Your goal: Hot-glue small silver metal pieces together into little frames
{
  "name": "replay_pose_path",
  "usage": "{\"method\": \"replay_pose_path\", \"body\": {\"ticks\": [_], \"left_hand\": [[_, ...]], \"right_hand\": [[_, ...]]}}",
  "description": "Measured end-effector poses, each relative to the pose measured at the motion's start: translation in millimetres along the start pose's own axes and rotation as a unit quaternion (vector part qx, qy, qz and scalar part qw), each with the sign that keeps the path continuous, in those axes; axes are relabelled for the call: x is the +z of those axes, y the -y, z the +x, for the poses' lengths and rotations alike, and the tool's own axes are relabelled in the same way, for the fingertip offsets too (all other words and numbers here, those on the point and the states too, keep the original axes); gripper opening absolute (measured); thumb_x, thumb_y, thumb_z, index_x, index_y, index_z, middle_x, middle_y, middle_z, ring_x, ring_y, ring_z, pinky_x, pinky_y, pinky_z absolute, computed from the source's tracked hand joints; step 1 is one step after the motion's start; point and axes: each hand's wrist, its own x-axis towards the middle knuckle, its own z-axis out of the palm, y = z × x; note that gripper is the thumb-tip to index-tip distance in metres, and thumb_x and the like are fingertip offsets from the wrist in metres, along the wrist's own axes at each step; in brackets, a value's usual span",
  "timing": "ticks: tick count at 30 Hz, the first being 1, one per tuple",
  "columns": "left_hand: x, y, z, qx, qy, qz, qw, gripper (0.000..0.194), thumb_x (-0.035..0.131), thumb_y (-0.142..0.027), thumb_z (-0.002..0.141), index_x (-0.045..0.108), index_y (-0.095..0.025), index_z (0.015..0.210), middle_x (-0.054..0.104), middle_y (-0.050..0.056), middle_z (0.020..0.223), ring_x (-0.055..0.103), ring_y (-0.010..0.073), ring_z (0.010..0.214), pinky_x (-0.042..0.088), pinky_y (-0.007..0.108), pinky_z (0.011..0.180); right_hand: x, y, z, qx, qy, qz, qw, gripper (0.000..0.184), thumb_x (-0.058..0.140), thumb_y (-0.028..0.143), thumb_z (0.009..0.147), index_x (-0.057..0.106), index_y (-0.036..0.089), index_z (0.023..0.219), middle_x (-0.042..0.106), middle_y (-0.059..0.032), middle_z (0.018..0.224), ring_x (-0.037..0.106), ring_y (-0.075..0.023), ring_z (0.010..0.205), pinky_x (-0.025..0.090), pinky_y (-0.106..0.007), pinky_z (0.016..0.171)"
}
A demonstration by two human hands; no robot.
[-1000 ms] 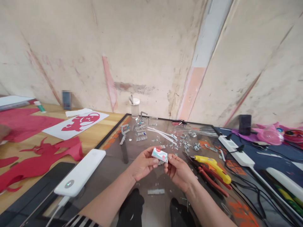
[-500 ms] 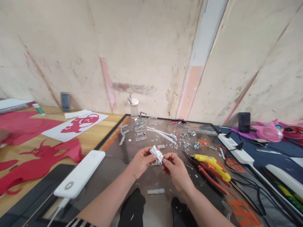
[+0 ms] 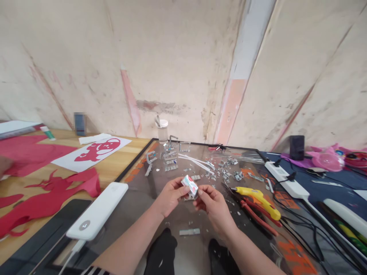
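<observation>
Both my hands meet over the glass tabletop around a small flat shiny packet point(image 3: 189, 185), white and silver with red and teal print. My left hand point(image 3: 173, 194) pinches its left side, thumb on top. At its right end, the thumb and fingertips of my right hand point(image 3: 211, 201) are closed on the edge. What the packet contains cannot be made out. Below my hands lies a short grey strip point(image 3: 189, 232). Beyond them are small grey pieces point(image 3: 171, 167), white sticks point(image 3: 196, 162) and a loose heap of grey bits point(image 3: 229, 172).
To the right lie a yellow glue gun point(image 3: 259, 198), red-handled pliers point(image 3: 258, 215) and a white power strip point(image 3: 286, 179) with cables. At left are a white power bank point(image 3: 97, 210), red cut-outs point(image 3: 57, 198) and a bear print point(image 3: 94, 152). A lidded jar point(image 3: 163, 131) stands by the wall.
The packet has tilted slightly in my fingers, and my right fingertips have shifted a little along its right end. The rest of the table looks the same.
</observation>
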Motion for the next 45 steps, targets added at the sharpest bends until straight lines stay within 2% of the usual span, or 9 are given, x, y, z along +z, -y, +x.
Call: {"method": "replay_pose_path", "body": {"ticks": [4, 10, 14, 17, 23, 30, 37, 41, 45], "left_hand": [[-0.2, 1.7, 0.2, -0.008, -0.005, -0.044, 0.999, 0.023, 0.073, -0.025, 0.07, 0.067, -0.012, 0.089, 0.066, 0.005, 0.078, 0.056, 0.0093, 0.064, 0.042, 0.019, 0.058], [1.3, 4.2, 2.3, -0.009, 0.006, -0.053, 0.999, 0.025, 0.074, -0.026, 0.07, 0.066, -0.012, 0.089, 0.066, 0.005, 0.076, 0.056, 0.0098, 0.061, 0.042, 0.019, 0.055], [5.3, 0.6, 0.3, 0.002, 0.001, -0.025, 1.0, 0.026, 0.074, -0.025, 0.069, 0.066, -0.013, 0.09, 0.065, 0.005, 0.078, 0.055, 0.0101, 0.063, 0.043, 0.02, 0.058], [8.3, -3.1, -2.3, 0.02, 0.005, 0.023, 1.0, 0.026, 0.075, -0.023, 0.067, 0.066, -0.013, 0.09, 0.065, 0.005, 0.081, 0.054, 0.0104, 0.066, 0.043, 0.021, 0.059], [9.7, -9.7, -5.5, 0.052, 0.011, 0.166, 0.985, 0.031, 0.072, -0.028, 0.069, 0.064, -0.014, 0.095, 0.064, 0.005, 0.085, 0.058, 0.0163, 0.077, 0.046, 0.028, 0.073], [14.5, -18.6, -11.8, 0.143, 0.012, 0.389, 0.91, 0.028, 0.064, -0.03, 0.076, 0.064, -0.016, 0.1, 0.061, 0.005, 0.088, 0.054, 0.0147, 0.073, 0.043, 0.023, 0.064], [8.7, -17.3, -11.3, 0.109, 0.006, 0.325, 0.939, 0.037, 0.061, -0.032, 0.079, 0.06, -0.014, 0.112, 0.064, 0.008, 0.1, 0.058, 0.0198, 0.085, 0.045, 0.028, 0.075], [6.9, -18.9, -10.1, 0.084, 0.017, 0.293, 0.952, 0.035, 0.063, -0.029, 0.077, 0.062, -0.014, 0.109, 0.065, 0.008, 0.101, 0.058, 0.0209, 0.088, 0.045, 0.028, 0.078], [3.0, -18.0, -6.9, 0.04, 0.003, 0.169, 0.985, 0.035, 0.064, -0.031, 0.077, 0.063, -0.013, 0.108, 0.067, 0.01, 0.099, 0.059, 0.0184, 0.081, 0.043, 0.025, 0.067]], "right_hand": [[0.8, 1.7, -0.1, -0.018, -0.002, -0.045, 0.999, 0.029, 0.072, 0.035, 0.065, 0.059, 0.014, 0.08, 0.066, -0.0007, 0.065, 0.058, -0.0106, 0.05, 0.048, -0.023, 0.049], [-0.5, -1.2, 3.0, -0.053, -0.034, -0.118, 0.991, 0.018, 0.067, 0.03, 0.066, 0.059, 0.015, 0.07, 0.058, 0.004, 0.051, 0.051, -0.0089, 0.045, 0.042, -0.019, 0.043], [-1.4, -2.6, 4.0, -0.022, -0.061, -0.025, 0.998, 0.022, 0.074, 0.026, 0.06, 0.056, 0.016, 0.065, 0.049, 0.0094, 0.044, 0.037, -0.0034, 0.038, 0.028, -0.014, 0.036], [-2.7, -3.7, 4.9, 0.034, -0.056, 0.067, 0.996, 0.029, 0.079, 0.028, 0.055, 0.053, 0.017, 0.061, 0.047, 0.0096, 0.042, 0.036, -0.0033, 0.037, 0.026, -0.014, 0.035], [-6.0, -6.7, 6.5, 0.13, -0.024, 0.138, 0.982, 0.021, 0.077, 0.026, 0.061, 0.063, 0.013, 0.069, 0.061, -0.0006, 0.055, 0.054, -0.0094, 0.047, 0.042, -0.019, 0.044], [-8.3, -10.0, 7.0, 0.213, -0.01, 0.192, 0.958, 0.011, 0.063, 0.022, 0.078, 0.065, 0.011, 0.077, 0.067, -0.0052, 0.064, 0.062, -0.012, 0.055, 0.047, -0.02, 0.049], [-6.8, -8.4, 5.6, 0.234, 0.006, 0.21, 0.949, 0.014, 0.057, 0.021, 0.083, 0.065, 0.009, 0.083, 0.07, -0.0092, 0.071, 0.067, -0.0156, 0.064, 0.052, -0.023, 0.055], [-6.1, -8.4, 3.8, 0.197, 0.011, 0.184, 0.963, 0.012, 0.067, 0.02, 0.076, 0.066, 0.01, 0.082, 0.07, -0.008, 0.072, 0.067, -0.0148, 0.063, 0.052, -0.022, 0.054], [-5.3, -7.8, 3.3, 0.162, 0.007, 0.173, 0.971, 0.016, 0.076, 0.018, 0.066, 0.066, 0.011, 0.077, 0.068, -0.0044, 0.066, 0.063, -0.0108, 0.057, 0.051, -0.018, 0.052]]}}
